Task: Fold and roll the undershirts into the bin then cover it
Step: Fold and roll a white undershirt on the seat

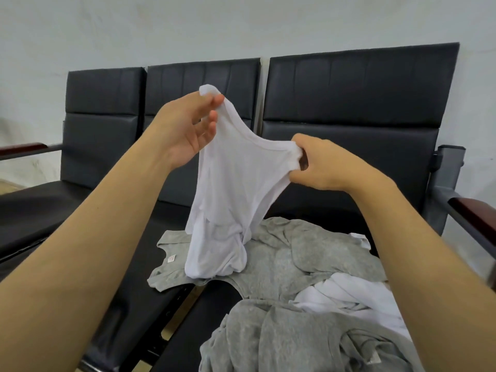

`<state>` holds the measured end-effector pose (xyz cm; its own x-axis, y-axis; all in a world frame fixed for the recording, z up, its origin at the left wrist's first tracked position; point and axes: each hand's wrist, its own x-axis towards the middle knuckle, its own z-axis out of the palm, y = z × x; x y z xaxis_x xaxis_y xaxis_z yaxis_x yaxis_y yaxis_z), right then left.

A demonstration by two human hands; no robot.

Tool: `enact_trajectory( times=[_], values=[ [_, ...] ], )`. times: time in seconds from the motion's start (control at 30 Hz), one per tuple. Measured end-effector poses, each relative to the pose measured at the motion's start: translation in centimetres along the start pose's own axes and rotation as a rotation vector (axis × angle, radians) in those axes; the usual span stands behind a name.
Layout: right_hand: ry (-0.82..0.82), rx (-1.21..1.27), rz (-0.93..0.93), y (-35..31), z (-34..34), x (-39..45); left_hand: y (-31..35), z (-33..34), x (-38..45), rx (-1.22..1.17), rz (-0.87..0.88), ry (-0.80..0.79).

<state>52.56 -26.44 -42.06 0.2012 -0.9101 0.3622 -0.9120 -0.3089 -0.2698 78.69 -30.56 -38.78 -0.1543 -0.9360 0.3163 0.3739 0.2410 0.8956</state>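
Note:
A white undershirt [228, 189] hangs in the air in front of me. My left hand [188, 130] pinches one shoulder strap at the top between thumb and forefinger, its other fingers spread. My right hand [319, 165] pinches the other strap, lower and to the right. The shirt's bunched lower end rests on a pile of grey undershirts [290, 259] spread on the black seat. Another white undershirt [346, 296] lies crumpled in the pile to the right. No bin is in view.
The clothes lie on a row of three black padded chairs [349, 103] against a pale wall. A metal armrest with a dark red top [472, 213] stands at the right, another [24, 149] at the far left. A gap between seats shows the floor.

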Motion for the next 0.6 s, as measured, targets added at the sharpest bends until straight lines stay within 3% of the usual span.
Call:
enact_trajectory(
  times=[0.23, 0.43, 0.6],
  values=[
    [0.217, 0.165, -0.034, -1.4, -2.3, -0.5, 3.4, 0.1, -1.1, 0.076, 0.076, -0.074],
    [0.355, 0.242, 0.119, -2.6, -5.3, -1.9, 5.3, 0.3, -1.7, 0.172, 0.156, -0.071],
    [0.259, 0.89, 0.218, -3.2, -7.6, -3.6, 6.1, 0.6, -2.5, 0.264, 0.184, 0.033]
  ],
)
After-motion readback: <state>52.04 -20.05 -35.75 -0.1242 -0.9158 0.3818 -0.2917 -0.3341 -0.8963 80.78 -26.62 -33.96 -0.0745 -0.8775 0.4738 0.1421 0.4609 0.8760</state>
